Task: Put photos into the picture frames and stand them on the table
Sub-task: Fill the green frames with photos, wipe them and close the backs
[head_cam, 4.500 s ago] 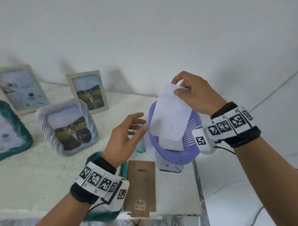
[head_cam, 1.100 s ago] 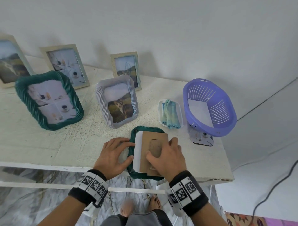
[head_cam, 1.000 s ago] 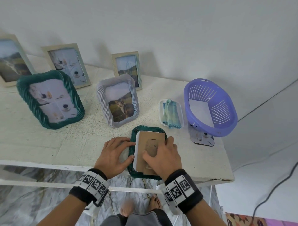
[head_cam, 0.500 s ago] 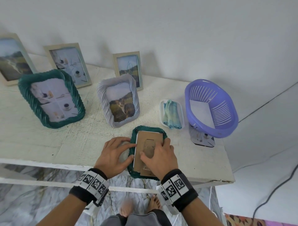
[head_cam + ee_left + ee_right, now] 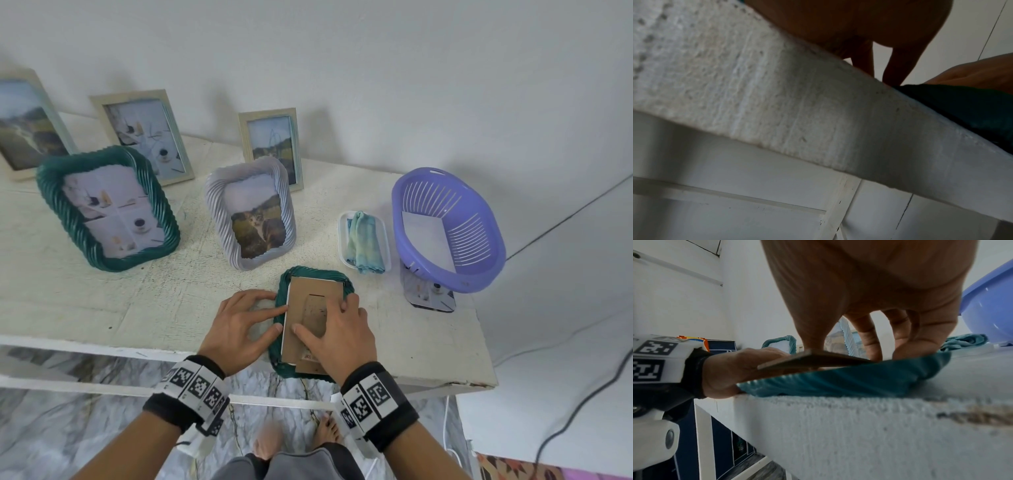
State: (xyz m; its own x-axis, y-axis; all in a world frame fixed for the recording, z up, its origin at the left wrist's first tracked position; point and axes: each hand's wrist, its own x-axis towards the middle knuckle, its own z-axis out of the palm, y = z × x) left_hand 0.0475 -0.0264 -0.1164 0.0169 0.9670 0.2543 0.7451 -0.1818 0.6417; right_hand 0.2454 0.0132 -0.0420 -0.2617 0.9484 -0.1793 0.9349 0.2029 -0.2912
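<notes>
Five filled frames stand on the counter (image 5: 102, 301) from nine to twelve o'clock. My flat, open right hand (image 5: 337, 334) presses the backing board (image 5: 313, 308) into the face-down green frame (image 5: 310, 274) at six; my open left hand (image 5: 239, 318) steadies its edge. Closing and standing it remain.

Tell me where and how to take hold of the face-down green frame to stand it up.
Probably grip the face-down green frame by its ribbed rim at the far short edge, coming from above. It lies flat, the right hand and brown backing board cover its middle, and the left hand is at its left side.
</notes>
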